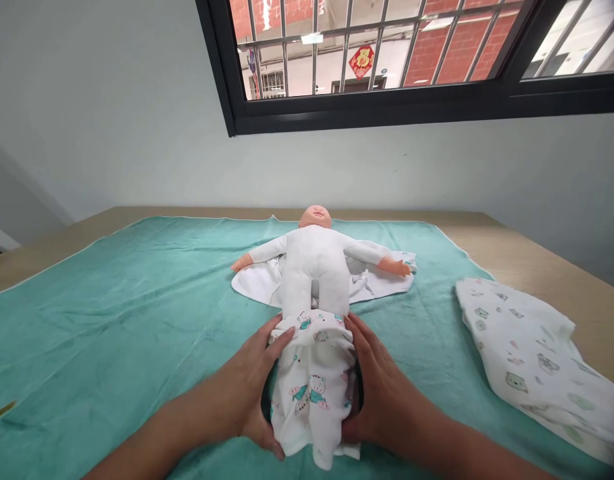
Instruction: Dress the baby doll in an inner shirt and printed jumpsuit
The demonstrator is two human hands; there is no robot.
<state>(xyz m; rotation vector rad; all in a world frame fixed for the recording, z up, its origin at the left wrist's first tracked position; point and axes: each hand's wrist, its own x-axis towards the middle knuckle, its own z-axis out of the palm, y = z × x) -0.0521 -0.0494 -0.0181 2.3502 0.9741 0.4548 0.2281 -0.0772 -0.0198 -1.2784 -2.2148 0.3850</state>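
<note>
A baby doll (317, 257) with a white cloth body lies on its back, head toward the wall and arms spread. White baby pants (314, 387) printed with small bears cover its lower legs, the waistband around knee height. My left hand (264, 373) grips the pants at their left side, thumb and fingers curled on the cloth. On the opposite side my right hand (371, 380) holds the waistband edge, its fingertips partly hidden. Beneath the doll's arms and back, a white baby shirt (257, 283) is laid open. The doll's feet are out of sight inside the pants.
A teal blanket (137, 320) covers most of the wooden table (511, 247). To the right lies a folded white cloth (531, 360) with animal prints, overhanging the blanket's edge. Behind the table are a pale wall (151, 153) and a barred window (377, 60) with a dark frame.
</note>
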